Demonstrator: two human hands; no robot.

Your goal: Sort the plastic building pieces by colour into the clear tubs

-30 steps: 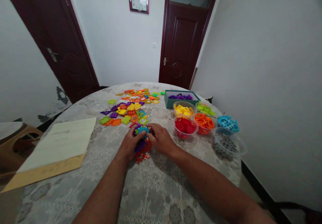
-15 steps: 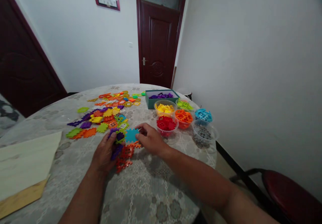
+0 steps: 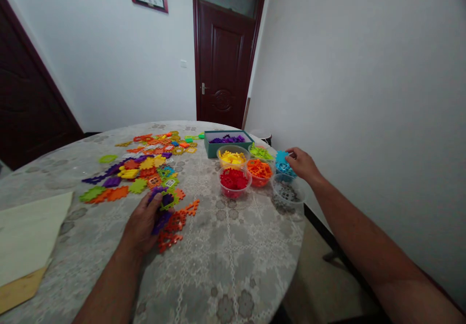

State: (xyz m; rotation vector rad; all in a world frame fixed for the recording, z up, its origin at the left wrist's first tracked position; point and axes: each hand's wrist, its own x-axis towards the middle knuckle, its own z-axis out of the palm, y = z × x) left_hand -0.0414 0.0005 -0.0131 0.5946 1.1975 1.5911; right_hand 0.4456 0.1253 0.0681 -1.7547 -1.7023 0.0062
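Observation:
My left hand is closed around purple plastic building pieces, with a lime green frame piece among them. Red-orange lattice pieces lie right beside that hand on the table. On the far right, my right hand pinches a flat blue toothed building piece over the tub of blue pieces. A tub of grey pieces stands just in front of it. Whether the held blue piece touches the ones below, I cannot tell.
Tubs of red, orange, yellow and lime pieces stand close together. Behind them is a green box with purple pieces. Mixed loose pieces spread over the left of the table. A pale board lies at the left edge.
My right hand has carried the blue piece from beside my left hand rightward to the blue tub. My left hand keeps its hold on the purple pieces. The view has shifted slightly.

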